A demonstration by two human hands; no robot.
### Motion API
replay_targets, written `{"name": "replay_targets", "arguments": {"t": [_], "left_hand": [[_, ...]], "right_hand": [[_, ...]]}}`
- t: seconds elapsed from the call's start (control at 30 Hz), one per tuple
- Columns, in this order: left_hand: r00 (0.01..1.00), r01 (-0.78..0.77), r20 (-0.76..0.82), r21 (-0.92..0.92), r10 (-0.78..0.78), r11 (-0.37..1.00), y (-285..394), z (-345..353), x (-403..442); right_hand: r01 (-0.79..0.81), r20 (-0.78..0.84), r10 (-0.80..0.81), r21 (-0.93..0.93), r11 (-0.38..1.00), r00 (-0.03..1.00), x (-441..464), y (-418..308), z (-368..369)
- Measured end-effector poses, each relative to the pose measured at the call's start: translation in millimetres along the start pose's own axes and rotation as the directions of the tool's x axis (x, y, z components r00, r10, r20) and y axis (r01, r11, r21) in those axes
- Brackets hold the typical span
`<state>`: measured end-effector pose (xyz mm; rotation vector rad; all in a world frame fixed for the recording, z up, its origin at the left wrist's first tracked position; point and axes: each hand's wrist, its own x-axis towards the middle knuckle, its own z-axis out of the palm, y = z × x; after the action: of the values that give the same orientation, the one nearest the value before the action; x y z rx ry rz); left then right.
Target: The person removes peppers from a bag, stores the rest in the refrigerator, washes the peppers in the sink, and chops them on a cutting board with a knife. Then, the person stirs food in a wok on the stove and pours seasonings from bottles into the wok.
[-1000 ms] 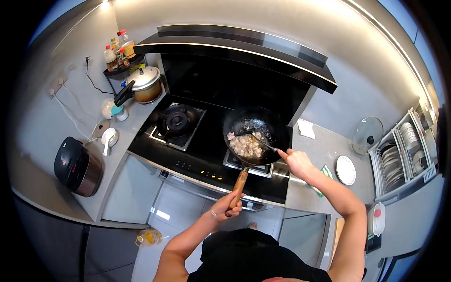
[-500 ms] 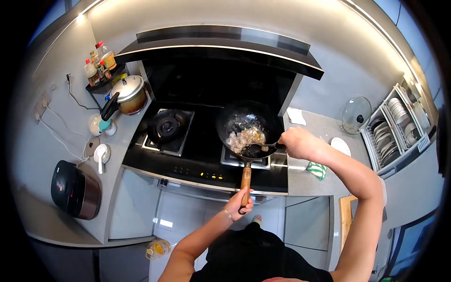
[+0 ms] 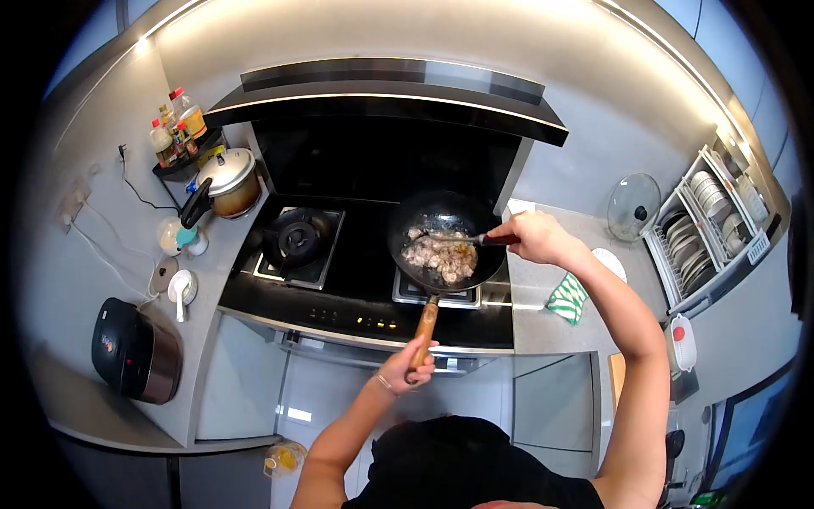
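Note:
A dark wok (image 3: 415, 209) stands over the right burner, its wooden handle (image 3: 428, 321) pointing toward me. My left hand (image 3: 409, 365) is wrapped round the end of that handle. Pale chopped pieces of food (image 3: 443, 255), perhaps meat, lie in the bottom of the wok. My right hand (image 3: 536, 237) is closed on the handle of a metal spatula (image 3: 465, 239) at the wok's right rim. The spatula's head reaches into the far side of the food, where its tip is partly hidden.
The left burner (image 3: 297, 240) carries no pot. Beyond it stands a pressure cooker (image 3: 231, 182) near sauce bottles (image 3: 188, 114). A rice cooker (image 3: 136, 349) sits at the left. On the right are a green-striped cloth (image 3: 567, 299), a glass lid (image 3: 633, 208) and a dish rack (image 3: 704, 229). The range hood (image 3: 390, 102) overhangs the stove.
The spatula has moved from the near right of the food to its far side. The wok's handle has swung left with my left hand, and the food has shifted nearer to me.

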<state>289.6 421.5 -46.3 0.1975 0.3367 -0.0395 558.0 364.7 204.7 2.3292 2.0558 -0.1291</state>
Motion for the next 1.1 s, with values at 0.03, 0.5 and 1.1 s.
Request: {"name": "replay_targets", "arguments": {"t": [0.03, 0.5, 1.1], "left_hand": [[1.0, 0.003, -0.01, 0.012, -0.002, 1.0, 2.1, 0.8, -2.2], [0.982, -0.092, -0.173, -0.061, 0.08, 0.994, 5.6, 18.6, -17.1], [0.199, 0.968, -0.901, 0.242, 0.386, 0.065, -256.0, -259.0, -195.0]], "right_hand": [[0.018, -0.043, -0.019, -0.022, 1.0, 0.999, 0.5, 4.6, 9.4], [-0.158, -0.321, 0.26, 0.311, 0.937, 0.911, -24.5, 72.1, 174.3], [-0.353, 0.354, 0.111, 0.935, -0.034, 0.929, -197.1, -15.7, 404.5]]}}
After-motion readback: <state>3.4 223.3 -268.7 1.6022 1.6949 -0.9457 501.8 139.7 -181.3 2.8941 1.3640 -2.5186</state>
